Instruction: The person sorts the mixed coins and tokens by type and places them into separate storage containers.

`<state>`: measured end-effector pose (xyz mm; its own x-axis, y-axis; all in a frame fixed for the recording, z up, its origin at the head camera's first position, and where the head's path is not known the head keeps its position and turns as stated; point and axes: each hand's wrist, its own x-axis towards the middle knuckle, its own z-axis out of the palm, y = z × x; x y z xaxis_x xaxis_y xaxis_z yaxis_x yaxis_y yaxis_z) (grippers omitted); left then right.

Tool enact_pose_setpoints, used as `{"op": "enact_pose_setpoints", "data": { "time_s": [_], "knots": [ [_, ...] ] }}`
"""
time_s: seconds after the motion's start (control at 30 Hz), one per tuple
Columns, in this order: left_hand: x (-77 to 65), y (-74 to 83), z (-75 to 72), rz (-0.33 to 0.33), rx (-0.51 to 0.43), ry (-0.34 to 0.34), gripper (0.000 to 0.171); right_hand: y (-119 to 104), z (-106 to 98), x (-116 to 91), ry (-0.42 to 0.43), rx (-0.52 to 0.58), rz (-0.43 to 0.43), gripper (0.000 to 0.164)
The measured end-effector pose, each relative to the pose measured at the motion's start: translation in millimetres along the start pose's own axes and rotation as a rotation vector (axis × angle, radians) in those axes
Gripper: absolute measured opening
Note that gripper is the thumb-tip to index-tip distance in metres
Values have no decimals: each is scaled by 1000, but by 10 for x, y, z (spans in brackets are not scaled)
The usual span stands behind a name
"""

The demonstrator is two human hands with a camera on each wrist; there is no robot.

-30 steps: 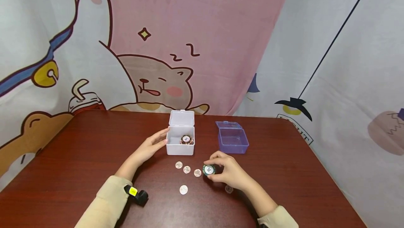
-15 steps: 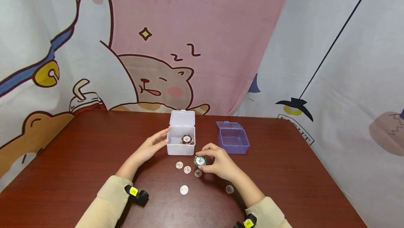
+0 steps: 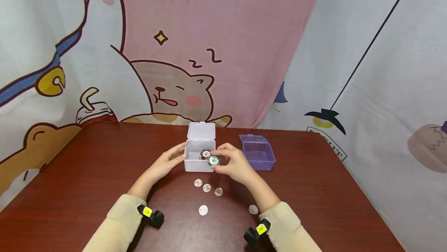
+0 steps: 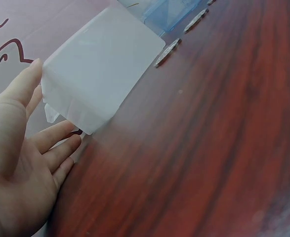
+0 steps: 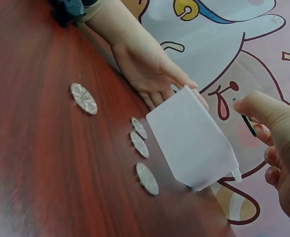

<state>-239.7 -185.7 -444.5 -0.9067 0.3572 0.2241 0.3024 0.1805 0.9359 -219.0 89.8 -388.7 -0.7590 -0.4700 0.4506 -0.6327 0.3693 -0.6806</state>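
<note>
My right hand (image 3: 237, 165) pinches a green-edged poker chip (image 3: 214, 161), its white centre marked with a number, at the front right rim of a white plastic box (image 3: 196, 166). The right wrist view shows that chip (image 5: 249, 125) edge-on between thumb and finger. The box lid (image 3: 201, 131) is raised at the back, and dark-edged poker chips (image 3: 205, 154) lie inside, partly hidden by the held chip. My left hand (image 3: 167, 166) rests against the box's left side with its fingers extended; the left wrist view shows this hand (image 4: 28, 163) beside the box wall.
A blue-purple clear box (image 3: 258, 163) with a raised lid stands to the right. Several silvery coins lie in front of the white box, including a near coin (image 3: 203, 210) and a right-hand coin (image 3: 253, 209). A patterned cloth (image 3: 265, 50) hangs behind the brown table (image 3: 314, 190).
My right hand has carried the green chip left and away from me, from above the tabletop to the white box's rim. My left hand has stayed at the box.
</note>
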Motion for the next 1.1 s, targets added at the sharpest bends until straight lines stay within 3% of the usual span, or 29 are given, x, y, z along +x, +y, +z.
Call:
{"op": "enact_pose_setpoints", "data": {
  "time_s": [0.47, 1.1],
  "knots": [
    [1, -7, -2, 19, -8, -5, 52, 116, 131, 263, 47, -8, 40, 37],
    [3, 5, -7, 16, -20, -10, 51, 278, 293, 417, 54, -36, 120, 35]
  ]
}}
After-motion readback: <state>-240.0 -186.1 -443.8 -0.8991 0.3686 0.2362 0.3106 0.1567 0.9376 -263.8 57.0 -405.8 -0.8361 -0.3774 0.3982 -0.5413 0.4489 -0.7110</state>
